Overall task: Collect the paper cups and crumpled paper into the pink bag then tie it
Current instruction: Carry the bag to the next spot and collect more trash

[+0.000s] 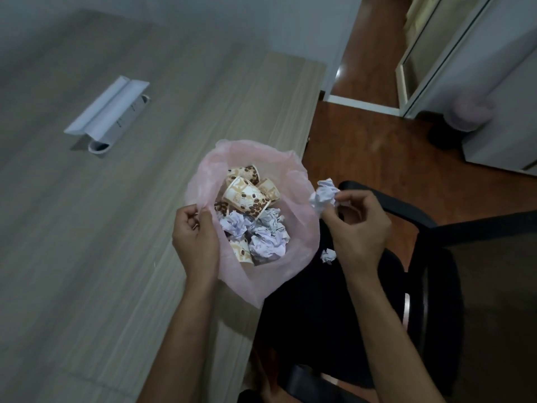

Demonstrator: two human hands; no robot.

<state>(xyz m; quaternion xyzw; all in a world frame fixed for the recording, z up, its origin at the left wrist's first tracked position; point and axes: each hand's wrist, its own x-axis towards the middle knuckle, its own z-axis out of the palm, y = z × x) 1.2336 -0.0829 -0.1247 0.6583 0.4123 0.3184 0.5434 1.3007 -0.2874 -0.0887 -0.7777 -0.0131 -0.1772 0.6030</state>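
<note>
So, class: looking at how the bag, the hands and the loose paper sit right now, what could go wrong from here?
1. The left hand alone pinches the pink bag at its rim; the bag overhangs the table edge and might sag or spill.
2. The right hand holds a crumpled paper outside the rim; a drop could miss.
3. A small paper ball on the chair could be overlooked.

Bag [293,170] mouth gapes upward at desk [87,228] edge, open from above; cups [247,196] and paper [261,234] fill its bottom; left hand [194,237] pinches near rim, right hand [357,225] with paper ball [324,194] just beside right rim; chair [421,257] crowds right side; desk bare left of bag up to grommet cover [107,112].
</note>
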